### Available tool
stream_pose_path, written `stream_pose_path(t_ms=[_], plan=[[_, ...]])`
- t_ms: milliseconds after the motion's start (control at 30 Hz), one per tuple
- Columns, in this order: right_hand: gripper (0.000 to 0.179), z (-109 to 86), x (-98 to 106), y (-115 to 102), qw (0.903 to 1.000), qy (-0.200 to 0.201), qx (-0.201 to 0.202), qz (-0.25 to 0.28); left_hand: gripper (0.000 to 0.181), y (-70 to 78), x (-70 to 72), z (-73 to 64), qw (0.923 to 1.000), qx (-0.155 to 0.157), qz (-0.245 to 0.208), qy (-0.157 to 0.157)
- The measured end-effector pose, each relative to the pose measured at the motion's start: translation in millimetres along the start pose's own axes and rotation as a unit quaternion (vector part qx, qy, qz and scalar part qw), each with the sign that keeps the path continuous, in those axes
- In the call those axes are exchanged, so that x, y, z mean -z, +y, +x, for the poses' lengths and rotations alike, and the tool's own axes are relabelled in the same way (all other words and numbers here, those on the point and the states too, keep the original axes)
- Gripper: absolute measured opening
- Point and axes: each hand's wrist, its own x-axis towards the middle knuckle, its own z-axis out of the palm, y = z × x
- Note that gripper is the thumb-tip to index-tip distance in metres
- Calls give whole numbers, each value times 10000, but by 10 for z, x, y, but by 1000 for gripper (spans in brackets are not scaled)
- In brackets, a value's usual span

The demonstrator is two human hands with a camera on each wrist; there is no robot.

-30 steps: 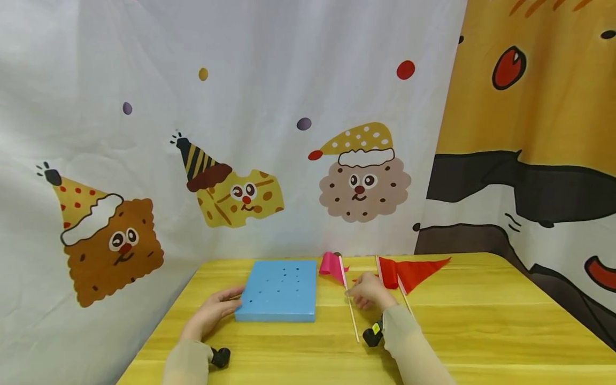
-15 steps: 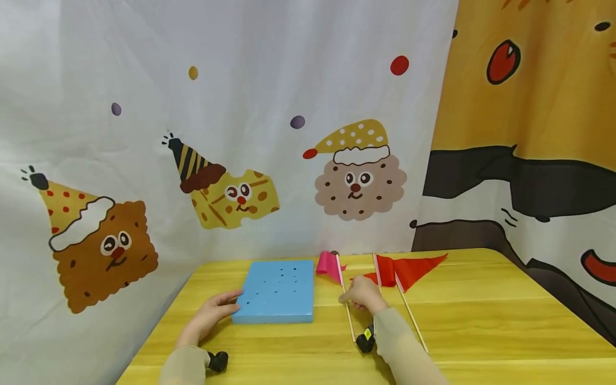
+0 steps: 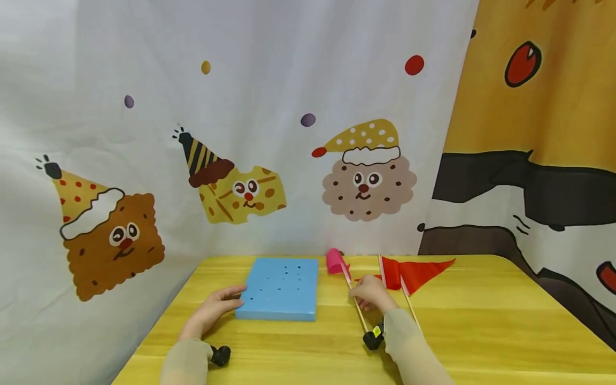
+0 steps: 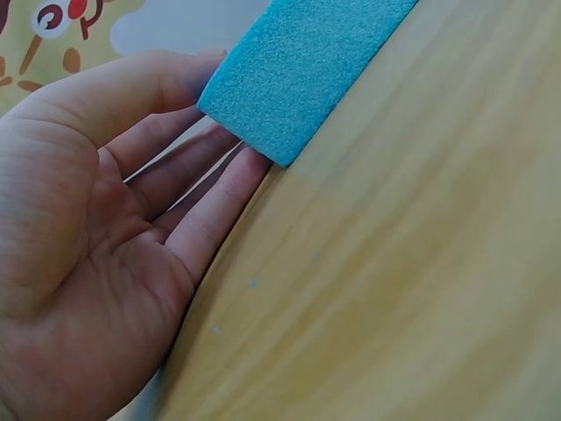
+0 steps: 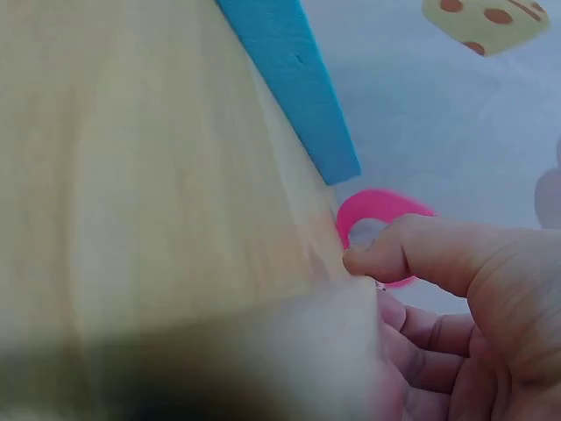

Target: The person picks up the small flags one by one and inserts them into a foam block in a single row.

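At the left edge of a light-blue foam block (image 3: 276,294), my left hand (image 3: 212,312) touches its side with fairly straight fingers. The left wrist view shows the thumb at the upper edge and fingertips against the lower part of the block's side (image 4: 285,79). My right hand (image 3: 374,294) pinches the thin wooden stick of a small pink flag (image 3: 334,261) between thumb and fingers. That flag's cloth curls over beyond the hand. In the right wrist view the pink cloth (image 5: 375,203) shows behind the thumb. Small dark holes dot the block's top.
To the right of the right hand lie red pennant flags on sticks, one spread out (image 3: 425,274) and one rolled (image 3: 392,274). A yellow wood-grain table (image 3: 481,326) bears everything. Behind it hangs a cartoon-printed curtain (image 3: 298,224).
The pink flag's stick has tilted, its lower end swinging right toward the right wrist, and its cloth has turned. The left hand stays at the block's edge. The head view shifted slightly.
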Motion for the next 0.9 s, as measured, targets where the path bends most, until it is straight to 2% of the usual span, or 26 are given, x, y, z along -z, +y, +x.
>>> stream_pose_path(t_ms=[167, 300, 400, 600, 833, 900], plan=[[13, -1, 63, 29, 9984, -180, -126, 530, 56, 25, 0, 27, 9999, -92, 62, -43], [15, -2, 99, 12, 9960, -359, -97, 808, 56, 43, -1, 50, 9997, -221, 117, 4], [17, -7, 121, 0, 9945, -444, -115, 940, 56, 42, -15, 61, 9998, -177, 24, -43], [17, -8, 161, -78, 9950, -371, -1, 926, 56, 2, -36, 39, 9998, -127, -121, -116], [18, -26, 228, -260, 9931, -287, 270, 1101, 55, 1, -8, 8, 9999, 42, -114, -23], [20, -21, 245, -301, 9925, -221, 313, 1165, 54, 4, -8, 16, 10000, -12, -55, 17]])
